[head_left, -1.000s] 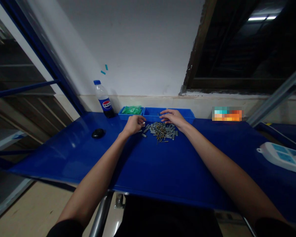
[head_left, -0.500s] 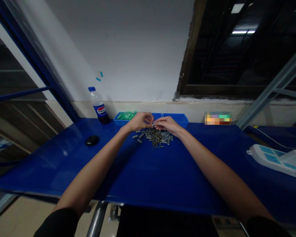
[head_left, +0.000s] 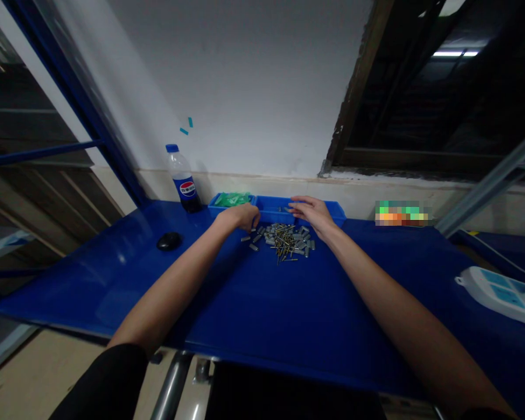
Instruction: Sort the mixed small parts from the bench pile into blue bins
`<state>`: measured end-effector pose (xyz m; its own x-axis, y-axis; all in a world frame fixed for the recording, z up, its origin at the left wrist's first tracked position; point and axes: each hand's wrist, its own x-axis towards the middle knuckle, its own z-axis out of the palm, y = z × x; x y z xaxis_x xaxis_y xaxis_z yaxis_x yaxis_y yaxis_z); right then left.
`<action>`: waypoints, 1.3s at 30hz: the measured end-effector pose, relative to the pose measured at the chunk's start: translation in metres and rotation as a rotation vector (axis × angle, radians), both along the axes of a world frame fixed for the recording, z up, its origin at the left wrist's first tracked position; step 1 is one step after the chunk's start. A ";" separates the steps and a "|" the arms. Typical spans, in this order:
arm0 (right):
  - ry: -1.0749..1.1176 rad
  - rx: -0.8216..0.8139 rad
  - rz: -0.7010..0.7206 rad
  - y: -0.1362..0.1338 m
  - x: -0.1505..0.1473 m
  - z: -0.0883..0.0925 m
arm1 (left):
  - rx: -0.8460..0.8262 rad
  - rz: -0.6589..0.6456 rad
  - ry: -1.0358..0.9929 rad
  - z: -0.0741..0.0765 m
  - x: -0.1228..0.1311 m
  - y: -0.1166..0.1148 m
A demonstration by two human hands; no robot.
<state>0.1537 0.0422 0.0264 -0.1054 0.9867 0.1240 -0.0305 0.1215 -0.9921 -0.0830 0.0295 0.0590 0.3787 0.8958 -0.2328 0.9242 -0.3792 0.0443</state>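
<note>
My left hand is low at the left edge of a pile, its fingers curled downward and closed; what lies between the fingertips is hidden. Beside it are a few loose grey cylinder-like pieces. The pile holds more of these and many thin brass-coloured, screw-like pins. Over the blue bins, my right hand is open, fingers stretched to the left. Close to its fingertips, a couple of small grey pieces show inside the middle blue bin.
Green plastic packets fill the left blue bin. A Pepsi bottle stands near the wall, with a black mouse in front. On the right lie a blurred-out coloured object and a white case with blue panels.
My hands, together above the pile before, have separated. The left came down to the pile's left edge; the right moved over the bins and its fingers spread. The view shifted slightly.
</note>
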 end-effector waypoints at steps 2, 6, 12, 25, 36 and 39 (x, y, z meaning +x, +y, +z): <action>-0.030 -0.002 0.017 -0.001 0.001 0.000 | 0.047 -0.022 0.025 -0.005 0.001 0.001; -0.109 -0.029 0.123 -0.006 0.002 0.000 | 0.106 -0.080 -0.033 0.001 0.000 0.001; -0.205 -0.067 0.303 -0.017 0.000 0.002 | 0.133 -0.240 -0.441 0.019 0.001 -0.005; -0.071 -0.063 0.379 -0.022 -0.005 -0.002 | 0.068 -0.267 -0.584 0.024 0.015 -0.014; -0.085 0.054 0.143 -0.015 -0.004 0.000 | -0.145 -0.020 -0.019 0.011 0.001 -0.010; -0.100 0.051 0.151 -0.013 -0.004 0.000 | -0.214 0.044 0.018 0.001 -0.001 -0.005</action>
<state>0.1496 0.0290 0.0262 -0.2664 0.9514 0.1547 0.0464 0.1730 -0.9838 -0.0840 0.0241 0.0596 0.3345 0.8406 -0.4260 0.9410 -0.3222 0.1030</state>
